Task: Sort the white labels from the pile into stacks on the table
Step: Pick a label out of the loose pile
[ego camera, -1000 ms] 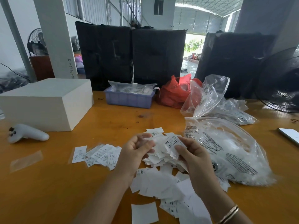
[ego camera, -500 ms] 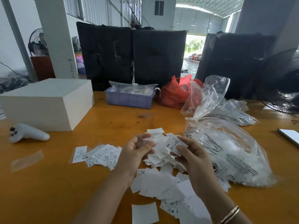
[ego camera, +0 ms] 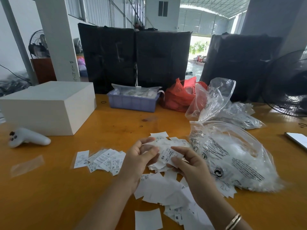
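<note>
A loose pile of white labels [ego camera: 166, 190] lies on the orange table [ego camera: 49, 196] in front of me. My left hand [ego camera: 139, 160] and my right hand [ego camera: 191, 166] both hold a bunch of white labels [ego camera: 167, 155] above the pile; the top one reads XS. My left thumb lies on that label's left edge, and my right fingers pinch it from the right. A spread stack of sorted labels [ego camera: 103, 159] marked S, XS and XL lies on the table left of my left hand.
A clear plastic bag of labels [ego camera: 232, 156] lies right of my hands, more bags [ego camera: 216, 100] behind it. A white box [ego camera: 48, 107], a white controller [ego camera: 28, 137], a purple tray [ego camera: 132, 101] and a red bag [ego camera: 179, 97] stand farther back. A phone [ego camera: 297, 138] lies at the right edge.
My right hand has shifted slightly left and lower on the bunch, and the XS label now lies between both hands. The piles on the table have not moved.
</note>
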Motion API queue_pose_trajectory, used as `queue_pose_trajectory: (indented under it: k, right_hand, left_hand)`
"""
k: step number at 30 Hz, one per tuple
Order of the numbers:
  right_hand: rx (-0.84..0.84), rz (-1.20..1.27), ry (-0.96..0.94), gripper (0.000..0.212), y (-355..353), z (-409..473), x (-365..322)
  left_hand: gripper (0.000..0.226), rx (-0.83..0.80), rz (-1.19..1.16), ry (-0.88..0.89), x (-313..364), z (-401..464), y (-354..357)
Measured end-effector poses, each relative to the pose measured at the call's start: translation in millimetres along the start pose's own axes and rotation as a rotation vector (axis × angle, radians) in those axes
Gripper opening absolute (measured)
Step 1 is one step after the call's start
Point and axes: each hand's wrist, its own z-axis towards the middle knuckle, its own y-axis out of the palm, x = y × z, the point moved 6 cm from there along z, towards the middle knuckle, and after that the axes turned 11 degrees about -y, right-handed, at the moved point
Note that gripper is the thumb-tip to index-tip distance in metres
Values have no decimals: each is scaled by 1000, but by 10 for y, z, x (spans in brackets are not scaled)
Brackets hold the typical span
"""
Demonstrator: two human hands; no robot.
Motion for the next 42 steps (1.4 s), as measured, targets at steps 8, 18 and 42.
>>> queue_pose_trajectory:
  k: [8, 18, 42]
  right_hand:
    - [18, -155, -52, 37, -4, 22, -15]
    - [58, 81, 95, 4, -66, 24, 70]
    - [121, -254, -131, 15, -224, 78, -196]
  left_hand:
    - [30, -30, 117, 19, -13, -7, 63]
    - [38, -37, 92, 2, -30, -27, 106]
    - [35, 246, 292, 7, 123, 44, -255]
